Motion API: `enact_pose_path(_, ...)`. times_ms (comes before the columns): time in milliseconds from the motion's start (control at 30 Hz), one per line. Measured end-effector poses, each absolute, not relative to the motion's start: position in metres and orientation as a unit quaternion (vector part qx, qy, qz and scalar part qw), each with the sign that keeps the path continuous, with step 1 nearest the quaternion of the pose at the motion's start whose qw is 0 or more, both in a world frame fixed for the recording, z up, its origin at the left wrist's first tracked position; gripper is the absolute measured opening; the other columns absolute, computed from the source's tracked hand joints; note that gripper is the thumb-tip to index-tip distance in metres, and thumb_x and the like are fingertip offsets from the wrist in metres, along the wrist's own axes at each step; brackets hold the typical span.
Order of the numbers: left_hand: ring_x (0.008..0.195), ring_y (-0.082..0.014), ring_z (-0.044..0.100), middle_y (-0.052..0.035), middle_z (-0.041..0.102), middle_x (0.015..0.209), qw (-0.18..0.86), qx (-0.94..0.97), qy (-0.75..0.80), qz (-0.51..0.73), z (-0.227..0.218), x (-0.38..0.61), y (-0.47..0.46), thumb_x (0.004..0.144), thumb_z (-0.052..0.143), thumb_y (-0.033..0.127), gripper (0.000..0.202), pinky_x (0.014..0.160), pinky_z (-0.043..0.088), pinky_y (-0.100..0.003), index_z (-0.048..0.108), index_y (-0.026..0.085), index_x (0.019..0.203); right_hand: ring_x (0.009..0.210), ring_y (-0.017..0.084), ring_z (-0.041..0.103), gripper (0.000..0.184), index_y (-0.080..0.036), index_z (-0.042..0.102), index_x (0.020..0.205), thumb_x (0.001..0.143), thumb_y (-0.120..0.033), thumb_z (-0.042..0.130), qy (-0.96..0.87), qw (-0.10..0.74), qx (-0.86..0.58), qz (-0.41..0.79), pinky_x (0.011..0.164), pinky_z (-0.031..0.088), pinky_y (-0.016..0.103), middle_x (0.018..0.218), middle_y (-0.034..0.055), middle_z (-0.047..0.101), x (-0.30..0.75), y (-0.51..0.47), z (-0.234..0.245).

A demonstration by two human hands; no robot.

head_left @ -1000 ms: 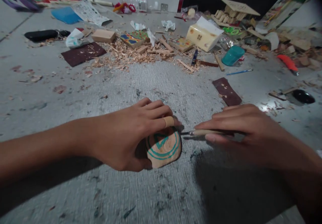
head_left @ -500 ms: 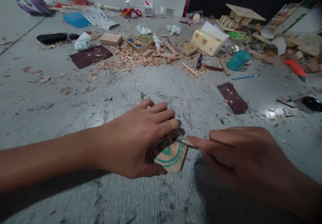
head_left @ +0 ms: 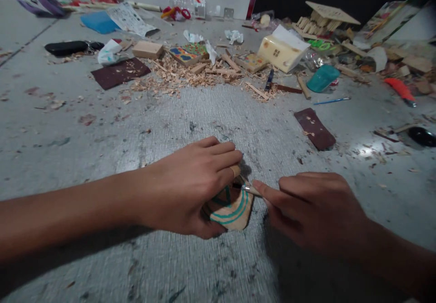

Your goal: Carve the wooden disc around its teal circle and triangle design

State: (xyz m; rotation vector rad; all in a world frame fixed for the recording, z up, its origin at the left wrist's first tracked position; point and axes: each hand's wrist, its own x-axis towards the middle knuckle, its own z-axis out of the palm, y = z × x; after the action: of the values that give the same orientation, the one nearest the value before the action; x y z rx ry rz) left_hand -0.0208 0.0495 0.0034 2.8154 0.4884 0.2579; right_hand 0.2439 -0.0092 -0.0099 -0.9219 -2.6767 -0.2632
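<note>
A wooden piece [head_left: 235, 222] with cut corners lies on the grey floor, with teal rings and a teal triangle painted on its face. My left hand [head_left: 194, 182] is closed around it, thumb at the near edge and fingers over the far side; a tan band circles one finger. My right hand [head_left: 313, 203] pinches a thin paintbrush [head_left: 250, 189] with a pale handle and silver ferrule. The brush's dark tip lies over the upper part of the piece, close beneath the left fingers, which partly hide the painted design.
Wood shavings [head_left: 194, 73] spread across the floor ahead, among wood blocks [head_left: 147, 50] and a tissue pack [head_left: 282, 53]. Brown sandpaper sheets [head_left: 315, 129] lie to the left and right. A teal cup [head_left: 322, 78], a blue brush [head_left: 332, 101] and an orange-handled cutter [head_left: 399, 89] are at right.
My left fingers have shifted right and drawn closer together over the wooden piece, covering more of the triangle. The paintbrush has moved slightly left. The whole view has shifted a little.
</note>
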Motion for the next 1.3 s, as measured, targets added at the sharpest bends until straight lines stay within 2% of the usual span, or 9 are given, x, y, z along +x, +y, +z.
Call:
enact_pose_path(67, 0.095, -0.0268, 0.059, -0.0078, 0.064, 0.101, 0.137, 0.972, 0.167, 0.094, 0.003, -0.020, 0.050, 0.078, 0.081, 0.048, 0.050, 0.082, 0.041, -0.040, 0.066, 0.012, 0.110, 0.051, 0.015, 0.039, 0.032, -0.021, 0.077, 0.112, 0.106, -0.028, 0.046, -0.926, 0.168, -0.324, -0.098, 0.054, 0.023, 0.037, 0.061, -0.0039, 0.053, 0.241, -0.011, -0.014)
enact_pose_path(300, 0.098, -0.0275, 0.060, -0.0083, 0.064, 0.105, 0.138, 0.972, 0.168, 0.093, -0.001, -0.022, 0.045, 0.084, 0.075, 0.052, 0.048, 0.089, 0.040, -0.043, 0.065, 0.013, 0.111, 0.053, 0.014, 0.047, 0.039, -0.019, 0.077, 0.112, 0.109, -0.030, 0.039, -0.920, 0.163, -0.354, -0.039, 0.054, 0.027, 0.036, 0.063, -0.0026, 0.056, 0.224, -0.009, -0.019)
enact_pose_path(467, 0.098, -0.0281, 0.060, -0.0081, 0.062, 0.106, 0.135, 0.967, 0.188, 0.105, -0.005, -0.025, 0.044, 0.084, 0.074, 0.059, 0.053, 0.088, 0.038, -0.044, 0.062, 0.014, 0.109, 0.052, 0.013, 0.045, 0.032, -0.020, 0.073, 0.123, 0.108, -0.029, 0.047, -0.925, 0.187, -0.331, 0.006, 0.054, 0.027, 0.033, 0.064, -0.0051, 0.055, 0.235, -0.002, -0.012)
enact_pose_path(567, 0.096, -0.0271, 0.059, -0.0067, 0.061, 0.103, 0.137, 0.967, 0.194, 0.090, -0.004, -0.025, 0.045, 0.083, 0.075, 0.059, 0.053, 0.086, 0.037, -0.043, 0.062, 0.015, 0.109, 0.051, 0.011, 0.042, 0.025, -0.021, 0.074, 0.120, 0.105, -0.025, 0.053, -0.918, 0.205, -0.338, 0.023, 0.054, 0.028, 0.031, 0.062, -0.0072, 0.052, 0.243, -0.001, -0.003)
enact_pose_path(700, 0.094, -0.0260, 0.058, -0.0056, 0.061, 0.104, 0.150, 0.964, 0.206, 0.081, -0.001, -0.023, 0.045, 0.080, 0.079, 0.059, 0.052, 0.084, 0.036, -0.042, 0.062, 0.017, 0.108, 0.050, 0.011, 0.039, 0.023, -0.025, 0.075, 0.114, 0.104, -0.024, 0.055, -0.924, 0.174, -0.341, 0.008, 0.055, 0.028, 0.032, 0.061, -0.0079, 0.049, 0.248, -0.001, 0.003)
enact_pose_path(833, 0.093, -0.0254, 0.058, -0.0049, 0.061, 0.104, 0.155, 0.961, 0.211, 0.085, 0.000, -0.023, 0.044, 0.076, 0.083, 0.056, 0.055, 0.082, 0.036, -0.041, 0.063, 0.017, 0.108, 0.051, 0.012, 0.040, 0.026, -0.026, 0.075, 0.119, 0.105, -0.027, 0.053, -0.927, 0.153, -0.342, -0.006, 0.056, 0.026, 0.033, 0.061, -0.0074, 0.051, 0.249, -0.004, 0.002)
enact_pose_path(1033, 0.090, -0.0253, 0.058, -0.0056, 0.061, 0.101, 0.151, 0.966, 0.191, 0.084, 0.002, -0.020, 0.045, 0.076, 0.084, 0.054, 0.050, 0.079, 0.039, -0.040, 0.064, 0.016, 0.102, 0.055, 0.016, 0.043, 0.031, -0.023, 0.077, 0.109, 0.107, -0.022, 0.046, -0.939, 0.095, -0.308, -0.121, 0.059, 0.022, 0.040, 0.062, -0.0034, 0.055, 0.239, -0.013, 0.010)
enact_pose_path(1133, 0.088, -0.0255, 0.057, -0.0060, 0.061, 0.099, 0.149, 0.966, 0.194, 0.086, 0.003, -0.019, 0.044, 0.072, 0.087, 0.050, 0.050, 0.077, 0.042, -0.040, 0.065, 0.015, 0.099, 0.054, 0.016, 0.040, 0.035, -0.023, 0.077, 0.109, 0.108, -0.023, 0.042, -0.934, 0.100, -0.325, -0.109, 0.058, 0.022, 0.039, 0.061, -0.0028, 0.055, 0.234, -0.017, 0.008)
enact_pose_path(1300, 0.093, -0.0265, 0.058, -0.0076, 0.061, 0.103, 0.150, 0.961, 0.216, 0.087, 0.001, -0.020, 0.041, 0.071, 0.088, 0.044, 0.052, 0.078, 0.047, -0.039, 0.067, 0.012, 0.106, 0.052, 0.015, 0.042, 0.032, -0.019, 0.074, 0.119, 0.107, -0.026, 0.045, -0.920, 0.134, -0.364, -0.060, 0.054, 0.024, 0.037, 0.062, -0.0041, 0.055, 0.232, -0.022, -0.005)
